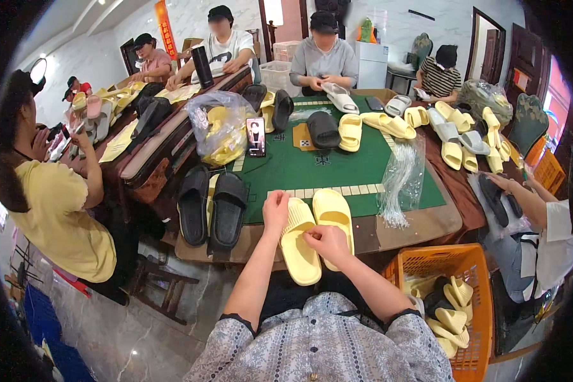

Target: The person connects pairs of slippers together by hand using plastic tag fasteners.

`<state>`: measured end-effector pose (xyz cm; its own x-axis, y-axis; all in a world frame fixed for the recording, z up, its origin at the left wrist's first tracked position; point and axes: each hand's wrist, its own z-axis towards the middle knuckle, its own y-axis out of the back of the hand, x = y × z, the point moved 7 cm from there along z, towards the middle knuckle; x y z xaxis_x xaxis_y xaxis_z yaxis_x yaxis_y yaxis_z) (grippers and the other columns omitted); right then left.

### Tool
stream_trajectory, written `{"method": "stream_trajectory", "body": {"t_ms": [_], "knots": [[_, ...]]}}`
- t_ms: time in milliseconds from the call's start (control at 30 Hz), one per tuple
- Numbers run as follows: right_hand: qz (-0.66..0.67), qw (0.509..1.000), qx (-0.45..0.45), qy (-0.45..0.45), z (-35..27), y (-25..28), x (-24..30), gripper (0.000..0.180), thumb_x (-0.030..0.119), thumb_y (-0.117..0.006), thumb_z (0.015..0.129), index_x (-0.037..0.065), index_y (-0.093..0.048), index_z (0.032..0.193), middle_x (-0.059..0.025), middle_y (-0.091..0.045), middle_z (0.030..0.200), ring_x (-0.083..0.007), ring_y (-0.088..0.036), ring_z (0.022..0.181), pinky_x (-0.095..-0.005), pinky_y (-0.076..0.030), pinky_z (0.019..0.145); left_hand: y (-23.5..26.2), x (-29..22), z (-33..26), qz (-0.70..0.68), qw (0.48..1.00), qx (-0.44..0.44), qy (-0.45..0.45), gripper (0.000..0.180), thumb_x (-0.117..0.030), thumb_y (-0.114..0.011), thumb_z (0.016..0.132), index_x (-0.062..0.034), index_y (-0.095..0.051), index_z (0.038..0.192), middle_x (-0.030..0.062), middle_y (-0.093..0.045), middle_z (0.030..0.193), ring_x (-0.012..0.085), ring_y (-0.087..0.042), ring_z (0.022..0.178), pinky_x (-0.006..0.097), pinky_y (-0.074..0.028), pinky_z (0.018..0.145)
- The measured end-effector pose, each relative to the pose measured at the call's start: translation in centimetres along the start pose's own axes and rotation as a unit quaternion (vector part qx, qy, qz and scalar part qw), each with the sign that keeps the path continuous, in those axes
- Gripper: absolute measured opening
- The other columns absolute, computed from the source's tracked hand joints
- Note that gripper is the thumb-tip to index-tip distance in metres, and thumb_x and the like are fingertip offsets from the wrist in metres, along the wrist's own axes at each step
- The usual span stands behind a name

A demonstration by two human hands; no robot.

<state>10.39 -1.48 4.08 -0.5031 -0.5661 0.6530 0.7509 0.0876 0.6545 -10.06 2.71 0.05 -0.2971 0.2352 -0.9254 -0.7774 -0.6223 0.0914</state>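
Two pale yellow slippers lie side by side in front of me at the table's near edge. My left hand [275, 210] is closed in a pinch by the outer edge of the left yellow slipper [300, 254], beside its ribbed strap. Across its footbed, my right hand [330, 244] has its fingers pressed together, partly over the right yellow slipper [333, 213]. Whatever either pinch holds is too small to make out. To the left lie black slippers [228, 207], with a yellow one partly hidden between them. A bag of thin white strands [398, 188] lies to the right.
A lit phone [256, 137] stands upright by a bag of yellow slippers [218, 130]. An orange crate [484, 305] of slippers stands at my right. More slippers [452, 130] line the green-topped table [286, 172]. Several people work around the tables.
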Motion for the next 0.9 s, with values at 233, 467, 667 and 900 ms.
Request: {"method": "stream_trajectory", "body": {"t_ms": [233, 467, 667, 900], "knots": [[0.107, 0.987, 0.102, -0.063, -1.1, 2.9, -2.5, 0.025, 0.029, -0.065, 0.081, 0.005, -0.071, 0.087, -0.0095, -0.068, 0.071, -0.0210, -0.066, 0.064, -0.0325, -0.050, 0.059, -4.6, -1.2, -0.9, 0.255, 0.962, 0.088, 0.042, 0.020, -0.026, -0.047, 0.094, -0.0078, -0.050, 0.100, 0.0176, -0.067, 0.087, 0.0366, -0.064, 0.082, 0.047, -0.049, 0.071], [0.101, 0.982, 0.067, -0.142, -5.3, 13.4, -4.3, 0.021, 0.020, -0.069, 0.080, 0.000, -0.070, 0.085, -0.0051, -0.067, 0.070, -0.0112, -0.060, 0.063, -0.0273, -0.048, 0.060, -3.5, -0.7, -1.1, 0.251, 0.967, 0.051, 0.007, 0.017, -0.024, -0.047, 0.093, -0.0088, -0.052, 0.099, 0.0204, -0.064, 0.083, 0.0415, -0.062, 0.082, 0.052, -0.047, 0.069], [0.193, 0.968, -0.048, -0.151, -7.0, 17.9, -6.1, 0.015, 0.012, -0.068, 0.083, -0.003, -0.067, 0.083, 0.0011, -0.064, 0.071, -0.0045, -0.055, 0.065, -0.0211, -0.043, 0.058, -3.3, -0.5, -0.8, 0.267, 0.961, 0.049, 0.047, 0.016, -0.023, -0.049, 0.092, -0.0087, -0.054, 0.098, 0.0191, -0.064, 0.088, 0.0397, -0.061, 0.086, 0.049, -0.047, 0.072], [0.329, 0.928, -0.110, -0.134, -6.8, 19.2, -6.2, 0.003, 0.003, -0.068, 0.080, 0.000, -0.067, 0.080, -0.0017, -0.065, 0.073, -0.0077, -0.059, 0.067, -0.0206, -0.046, 0.063, -3.5, -0.6, -0.9, 0.255, 0.965, 0.049, 0.033, 0.015, -0.022, -0.051, 0.090, -0.0084, -0.055, 0.097, 0.0196, -0.064, 0.087, 0.0403, -0.062, 0.084, 0.048, -0.048, 0.071]]}}
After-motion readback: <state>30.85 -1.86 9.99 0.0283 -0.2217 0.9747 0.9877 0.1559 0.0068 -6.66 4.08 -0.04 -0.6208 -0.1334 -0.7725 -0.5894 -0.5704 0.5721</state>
